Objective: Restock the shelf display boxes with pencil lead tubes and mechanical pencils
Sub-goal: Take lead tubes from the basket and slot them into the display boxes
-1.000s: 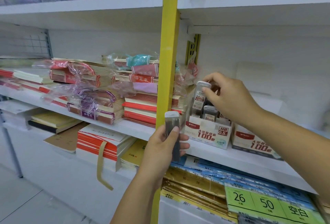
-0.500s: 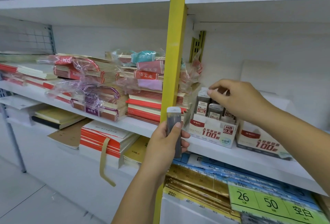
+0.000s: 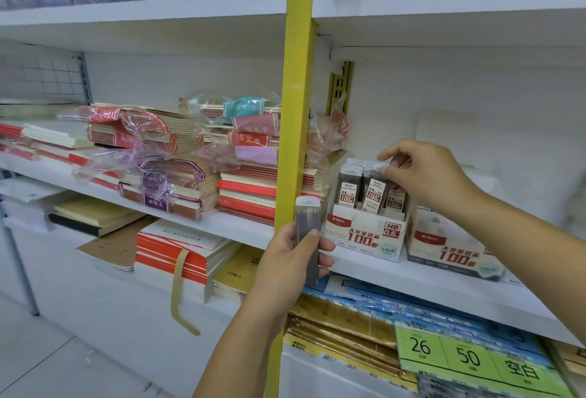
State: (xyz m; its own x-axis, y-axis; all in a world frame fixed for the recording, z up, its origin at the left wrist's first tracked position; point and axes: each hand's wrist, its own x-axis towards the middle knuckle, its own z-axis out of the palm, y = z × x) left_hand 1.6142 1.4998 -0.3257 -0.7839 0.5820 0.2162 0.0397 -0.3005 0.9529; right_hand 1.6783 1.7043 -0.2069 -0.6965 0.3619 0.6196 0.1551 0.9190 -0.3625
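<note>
**Mia:** What is the left hand (image 3: 290,259) doing?

**Ben:** It holds a lead tube (image 3: 306,216). The fingers and thumb wrap round it. The tube is grey with a white cap and it stands straight up, in front of the yellow post (image 3: 296,112).

**Mia:** And the right hand (image 3: 425,175)?

**Ben:** It is up at the display box (image 3: 364,235) on the white shelf (image 3: 428,286). The thumb and a finger pinch the top of one of the standing tubes (image 3: 348,188) in that box.

**Mia:** Are the two hands close?

**Ben:** No, they are apart. The left one is lower, just in front of the shelf edge. The right one is higher and further in.

**Mia:** What is next to the box?

**Ben:** A second box (image 3: 450,245) sits just beside it, on the right. It has the same red "100" on it. I cannot tell what is inside.

**Mia:** And on the other side of the post?

**Ben:** Piles of notebooks (image 3: 247,181), some in crinkly clear wrap. Under the shelf there are green price tags (image 3: 469,356) that say 26 and 50.
</note>
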